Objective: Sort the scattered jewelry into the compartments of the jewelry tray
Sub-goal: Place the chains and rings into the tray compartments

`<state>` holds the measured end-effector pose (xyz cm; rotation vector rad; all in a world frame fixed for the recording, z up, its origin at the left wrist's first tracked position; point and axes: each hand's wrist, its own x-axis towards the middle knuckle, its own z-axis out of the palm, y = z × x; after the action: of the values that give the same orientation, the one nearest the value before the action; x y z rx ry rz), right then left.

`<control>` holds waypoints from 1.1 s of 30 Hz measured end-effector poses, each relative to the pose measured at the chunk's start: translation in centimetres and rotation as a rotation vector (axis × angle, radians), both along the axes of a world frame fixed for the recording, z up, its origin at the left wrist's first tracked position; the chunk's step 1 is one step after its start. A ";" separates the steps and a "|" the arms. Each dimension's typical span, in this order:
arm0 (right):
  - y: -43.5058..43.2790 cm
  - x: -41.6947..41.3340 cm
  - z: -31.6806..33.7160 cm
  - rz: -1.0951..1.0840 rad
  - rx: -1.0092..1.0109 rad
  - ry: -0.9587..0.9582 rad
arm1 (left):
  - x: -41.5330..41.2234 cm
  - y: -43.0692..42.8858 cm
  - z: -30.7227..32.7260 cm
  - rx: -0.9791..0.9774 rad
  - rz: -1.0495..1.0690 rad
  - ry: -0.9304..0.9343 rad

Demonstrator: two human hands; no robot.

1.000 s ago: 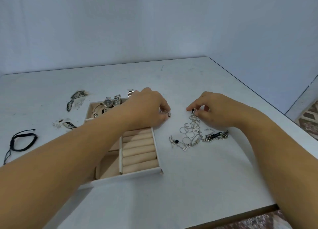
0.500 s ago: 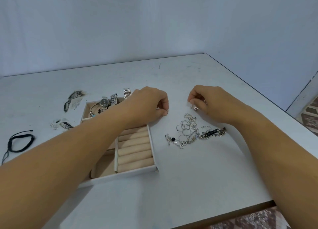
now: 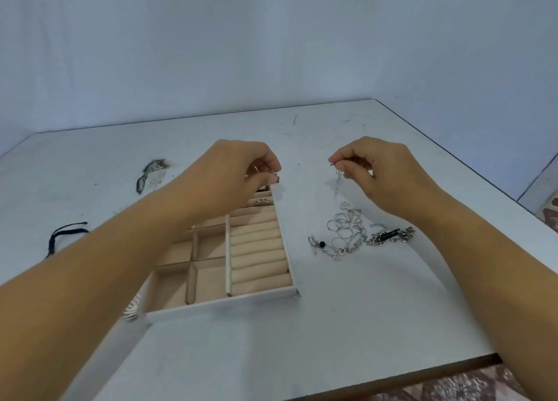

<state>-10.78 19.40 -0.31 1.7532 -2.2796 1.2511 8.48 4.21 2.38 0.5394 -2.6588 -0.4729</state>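
Right hand [image 3: 380,174] is pinching a thin silver dangling piece [image 3: 338,179] above the tangled silver pile [image 3: 350,234]; left hand [image 3: 250,171] is pinching a small silver trinket [image 3: 276,179] over the beige-lined tray [image 3: 229,305]; both seeming featherlight, slippery, best pinched topmost

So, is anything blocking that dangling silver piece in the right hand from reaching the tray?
Nothing visible lies between the silver piece and the tray; only the left hand hangs over the tray's far end.
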 end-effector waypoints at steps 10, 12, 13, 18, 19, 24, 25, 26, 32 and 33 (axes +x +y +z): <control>-4.2 7.2 3.3 0.229 -0.060 -0.028 | 8.0 -1.6 1.7 0.046 0.143 0.018; -5.4 8.7 3.5 0.259 -0.054 0.004 | 9.1 -1.8 1.4 0.063 0.156 0.028; -5.9 9.3 3.5 0.269 -0.054 0.016 | 9.5 -1.9 1.2 0.071 0.160 0.030; -7.7 11.3 2.8 0.281 -0.069 0.004 | 10.1 -2.0 -0.2 0.201 0.160 0.076; -7.9 11.5 2.5 0.276 -0.077 -0.002 | 10.0 -2.0 -0.5 0.216 0.158 0.083; -8.2 11.9 1.1 0.244 -0.089 -0.015 | 9.1 -2.2 -1.8 0.245 0.161 0.102; -8.2 11.8 1.0 0.241 -0.090 -0.014 | 8.9 -2.2 -2.0 0.241 0.159 0.098; -8.2 11.8 0.9 0.239 -0.091 -0.017 | 8.8 -2.2 -2.2 0.232 0.157 0.092; -8.1 11.7 0.4 0.251 -0.083 -0.038 | 10.2 -3.1 -1.9 0.130 0.190 0.088; -8.2 11.8 0.4 0.255 -0.085 -0.041 | 10.5 -3.3 -1.8 0.114 0.193 0.071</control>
<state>0.97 11.20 0.11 2.0553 -2.0376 1.4105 18.96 0.96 0.54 0.7897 -2.4921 -0.5767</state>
